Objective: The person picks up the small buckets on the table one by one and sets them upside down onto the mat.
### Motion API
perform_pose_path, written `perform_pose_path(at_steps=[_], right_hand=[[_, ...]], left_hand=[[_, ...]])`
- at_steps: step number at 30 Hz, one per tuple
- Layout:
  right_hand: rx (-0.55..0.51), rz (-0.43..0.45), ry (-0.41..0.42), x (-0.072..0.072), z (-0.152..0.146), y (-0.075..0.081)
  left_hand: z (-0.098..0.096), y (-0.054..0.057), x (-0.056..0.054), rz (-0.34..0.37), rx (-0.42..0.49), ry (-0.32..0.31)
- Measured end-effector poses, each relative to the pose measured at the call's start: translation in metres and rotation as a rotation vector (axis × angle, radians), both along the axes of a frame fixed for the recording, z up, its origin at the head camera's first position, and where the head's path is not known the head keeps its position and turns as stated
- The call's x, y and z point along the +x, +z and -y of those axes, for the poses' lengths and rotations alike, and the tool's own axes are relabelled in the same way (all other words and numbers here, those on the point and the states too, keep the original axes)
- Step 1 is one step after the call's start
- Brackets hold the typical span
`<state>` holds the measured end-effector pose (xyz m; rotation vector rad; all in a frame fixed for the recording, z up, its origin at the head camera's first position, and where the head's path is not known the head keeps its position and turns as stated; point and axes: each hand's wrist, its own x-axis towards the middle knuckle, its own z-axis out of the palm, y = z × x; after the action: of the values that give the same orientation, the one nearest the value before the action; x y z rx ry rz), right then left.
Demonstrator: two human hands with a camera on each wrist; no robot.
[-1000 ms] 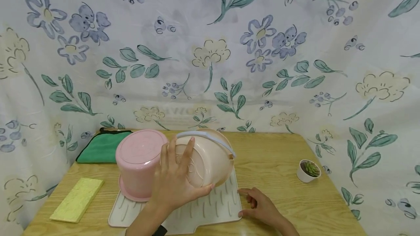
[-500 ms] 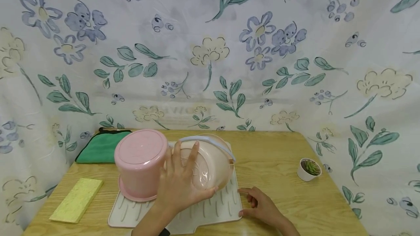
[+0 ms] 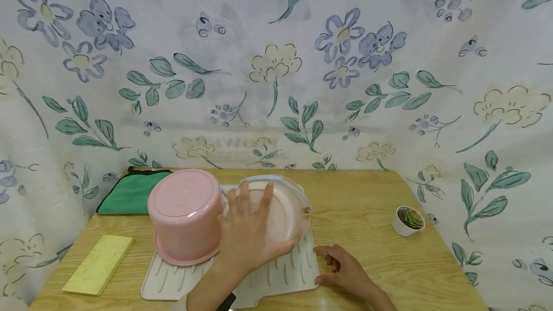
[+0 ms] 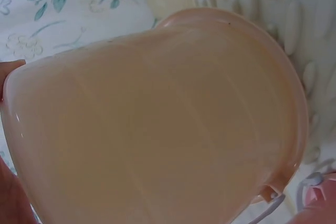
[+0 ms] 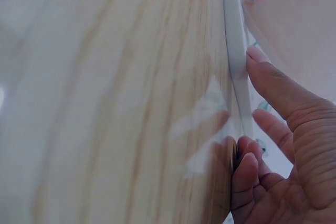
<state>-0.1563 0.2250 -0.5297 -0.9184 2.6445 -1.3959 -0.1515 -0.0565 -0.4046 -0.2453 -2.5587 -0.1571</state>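
My left hand [image 3: 248, 236] holds a cream plastic bucket [image 3: 287, 220] by its base, fingers spread over the bottom and thumb along the near side. The bucket is tilted, base toward me and mouth away, with a pale blue handle [image 3: 276, 177] behind it. In the left wrist view its side [image 4: 157, 124] fills most of the picture, its rim close to the ribbed mat. Beside it a pink bucket [image 3: 186, 224] stands upside down on the white drying mat [image 3: 294, 275]. My right hand [image 3: 347, 272] touches the mat's right edge [image 5: 239, 61] with thumb and index finger; its other fingers are curled.
A yellow sponge cloth [image 3: 99, 265] lies left of the mat on the wooden table [image 3: 363, 196]. Behind the pink bucket is a folded green cloth [image 3: 129, 193] with black edging. A small potted succulent [image 3: 408, 221] stands at the right. Floral curtains [image 3: 276, 71] surround the table.
My left hand has moved a little to the right with the cream bucket, whose base now faces me more directly. The right hand has stayed at the mat's edge.
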Motion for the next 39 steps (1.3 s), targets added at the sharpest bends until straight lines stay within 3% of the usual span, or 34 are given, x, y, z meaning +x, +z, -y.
perform_pose_path(at_steps=[8, 14, 22, 33, 39], right_hand=[[-0.005, -0.005, -0.004, 0.000, 0.001, 0.001], [-0.015, -0.018, -0.006, 0.000, 0.001, 0.001], [-0.026, 0.006, -0.004, -0.001, 0.002, 0.001], [-0.030, 0.055, -0.021, 0.000, 0.002, 0.001], [-0.020, 0.008, -0.017, 0.000, 0.002, 0.000]], left_hand=[[-0.004, 0.003, -0.006, 0.026, -0.021, 0.000], [-0.005, 0.007, -0.016, 0.037, -0.021, -0.008], [-0.009, 0.010, -0.027, 0.149, -0.017, -0.022], [-0.011, 0.014, -0.034, 0.187, -0.016, -0.021], [-0.013, 0.015, -0.038, 0.224, -0.004, -0.021]])
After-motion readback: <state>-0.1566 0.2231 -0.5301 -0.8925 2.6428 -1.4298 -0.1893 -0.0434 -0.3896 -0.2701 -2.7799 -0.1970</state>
